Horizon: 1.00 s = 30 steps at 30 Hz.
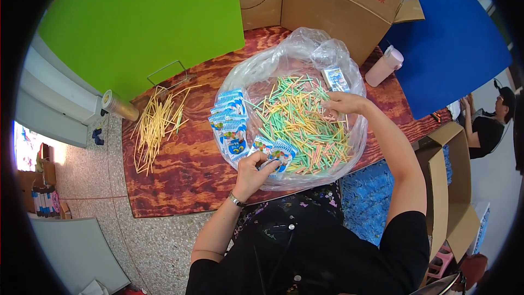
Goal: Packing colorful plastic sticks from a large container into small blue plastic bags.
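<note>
A clear plastic bag [305, 41] lies open on a wooden table [180, 180]. It holds a heap of thin green, yellow and pink sticks [300, 125] and a stack of small blue-and-white packets [229, 120] on its left side. My left hand [251, 172] grips a few of these packets [275, 155] at the bag's near edge. My right hand [344, 104] reaches into the heap on the right and pinches some sticks. One more packet [335, 79] lies just beyond that hand.
A loose pile of yellow sticks [155, 125] and a tape roll [117, 105] lie at the table's left. A pink bottle [383, 66] and cardboard boxes [338, 0] stand behind the bag. A green board [147, 22] stands left, a blue board [453, 38] right. Another person [488, 123] sits far right.
</note>
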### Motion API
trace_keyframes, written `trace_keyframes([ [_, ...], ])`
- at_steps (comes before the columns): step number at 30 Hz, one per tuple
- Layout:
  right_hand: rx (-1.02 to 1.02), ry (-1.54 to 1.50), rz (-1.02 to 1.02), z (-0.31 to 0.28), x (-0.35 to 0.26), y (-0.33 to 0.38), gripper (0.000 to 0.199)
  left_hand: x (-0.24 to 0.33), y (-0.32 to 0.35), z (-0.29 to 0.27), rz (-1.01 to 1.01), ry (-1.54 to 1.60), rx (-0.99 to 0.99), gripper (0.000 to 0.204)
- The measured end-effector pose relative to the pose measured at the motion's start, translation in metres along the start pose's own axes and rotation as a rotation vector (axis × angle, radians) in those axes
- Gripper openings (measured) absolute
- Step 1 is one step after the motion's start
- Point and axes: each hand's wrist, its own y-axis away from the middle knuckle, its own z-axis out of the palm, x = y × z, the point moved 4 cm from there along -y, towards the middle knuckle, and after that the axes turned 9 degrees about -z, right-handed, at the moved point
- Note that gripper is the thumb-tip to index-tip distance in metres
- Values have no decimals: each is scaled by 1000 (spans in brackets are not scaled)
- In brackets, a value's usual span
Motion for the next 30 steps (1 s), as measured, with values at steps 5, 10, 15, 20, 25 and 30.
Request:
trace_keyframes([
  [5, -68, 188, 107, -8, 8, 16, 29, -2, 1, -3, -5, 20, -4, 21],
  [10, -745, 1057, 181, 13, 34, 6, 28, 4, 2, 1, -15, 22, -17, 21],
  [15, -264, 1073, 236, 41, 28, -12, 23, 9, 3, 5, 31, -2, -13, 21],
  [20, -273, 1013, 291, 47, 32, -9, 25, -3, 1, -1, -44, 50, -1, 22],
  [25, -351, 1018, 280, 59, 29, -15, 26, 9, 0, 3, 8, 53, -23, 21],
  [30, -462, 948, 214, 35, 22, 1, 26, -6, 2, -4, -19, 90, 32, 23],
])
